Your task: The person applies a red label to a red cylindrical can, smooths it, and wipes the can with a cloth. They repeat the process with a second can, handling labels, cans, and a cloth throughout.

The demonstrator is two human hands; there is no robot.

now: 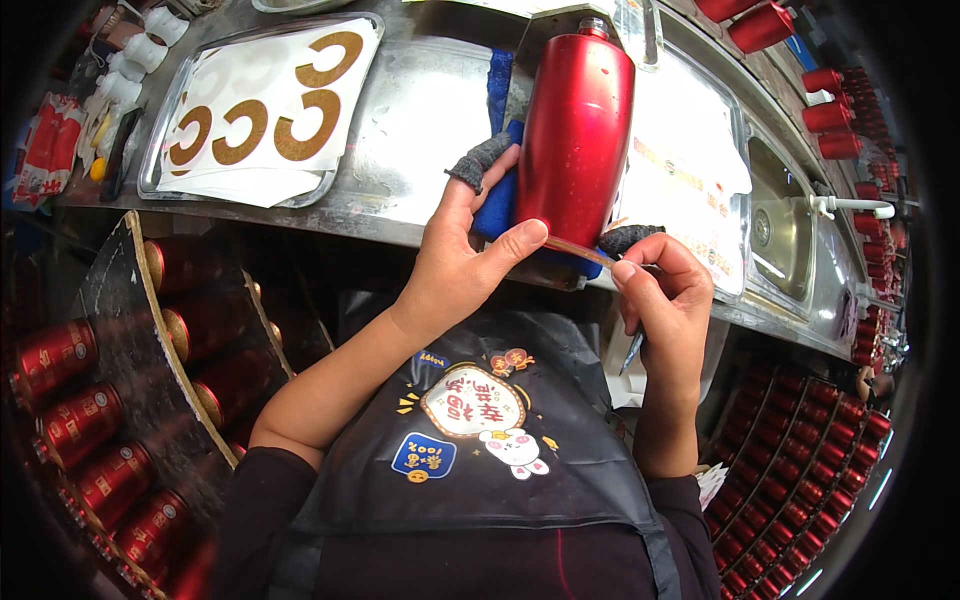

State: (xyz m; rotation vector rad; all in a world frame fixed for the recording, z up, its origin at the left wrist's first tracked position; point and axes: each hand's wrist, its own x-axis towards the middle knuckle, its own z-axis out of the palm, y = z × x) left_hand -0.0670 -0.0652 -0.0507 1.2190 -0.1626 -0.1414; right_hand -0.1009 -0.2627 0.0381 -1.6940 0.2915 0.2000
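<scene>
Neck pointing away, a red bottle [577,130] is lying at the steel desk's [420,95] near edge, where a wide-spread left hand [465,245] (the nearer, thumb at its base) is flanking it and the right hand [665,290] is pinching a thin strip [583,251].

The left hand [452,268] touches a red bottle [577,135] lying at the counter [415,120], while the right hand [672,300] pinches a thin strip [582,250].
</scene>
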